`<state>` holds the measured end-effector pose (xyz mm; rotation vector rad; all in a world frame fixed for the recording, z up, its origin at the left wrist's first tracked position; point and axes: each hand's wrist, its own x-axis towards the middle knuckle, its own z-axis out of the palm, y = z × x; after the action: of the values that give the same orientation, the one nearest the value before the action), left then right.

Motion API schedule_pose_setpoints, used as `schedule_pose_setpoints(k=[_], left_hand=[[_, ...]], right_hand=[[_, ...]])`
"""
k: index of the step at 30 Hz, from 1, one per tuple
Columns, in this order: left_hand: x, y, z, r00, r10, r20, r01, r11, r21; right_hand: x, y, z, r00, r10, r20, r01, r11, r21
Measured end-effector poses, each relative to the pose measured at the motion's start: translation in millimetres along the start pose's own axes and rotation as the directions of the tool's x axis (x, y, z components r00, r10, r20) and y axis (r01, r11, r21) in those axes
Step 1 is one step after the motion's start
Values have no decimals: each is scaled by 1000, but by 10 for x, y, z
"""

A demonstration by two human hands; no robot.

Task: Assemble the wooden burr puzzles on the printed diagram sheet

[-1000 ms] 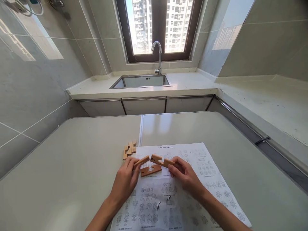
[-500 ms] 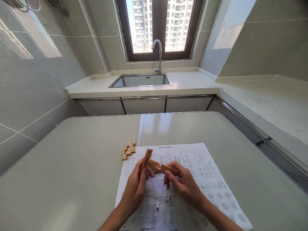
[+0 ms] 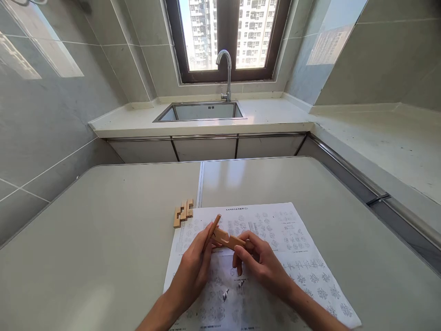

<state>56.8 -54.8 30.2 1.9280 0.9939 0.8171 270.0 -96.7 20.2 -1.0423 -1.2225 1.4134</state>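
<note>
My left hand [image 3: 193, 265] is closed around a narrow wooden puzzle piece [image 3: 214, 226], which stands tilted with its thin edge toward me. Between thumb and fingers, my right hand [image 3: 259, 262] pinches the end of a notched wooden puzzle piece [image 3: 227, 239]. That piece slants down to the right, with a rounded notch in its upper edge and a dark mark near its left end. Its left end meets the piece in my left hand; whether they interlock is hidden by my fingers. Under both hands lies a printed sheet [image 3: 275, 285] covered with small diagrams.
Several notched wooden pieces [image 3: 183, 212] stand together at the sheet's upper left corner. The pale table [image 3: 103, 239] has a seam [image 3: 200, 184] down its far half. Beyond it are a counter [image 3: 268, 110], a sink [image 3: 203, 119] and a faucet [image 3: 228, 76] under a window.
The piece in my left hand has turned, so its numbered face no longer shows and only a thin edge does. The notched piece has shifted slightly. The camera view has tilted a little.
</note>
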Motion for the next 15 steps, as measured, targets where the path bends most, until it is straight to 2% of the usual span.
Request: schedule_pose_setpoints(k=[9, 15], left_hand=[[-23, -99, -28, 995, 91, 35, -91, 996, -13], [-47, -131, 15, 992, 119, 41, -119, 993, 13]], right_hand=[[0, 12, -10, 994, 34, 106, -29, 998, -51], [-13, 52, 16, 995, 37, 89, -31, 998, -60]])
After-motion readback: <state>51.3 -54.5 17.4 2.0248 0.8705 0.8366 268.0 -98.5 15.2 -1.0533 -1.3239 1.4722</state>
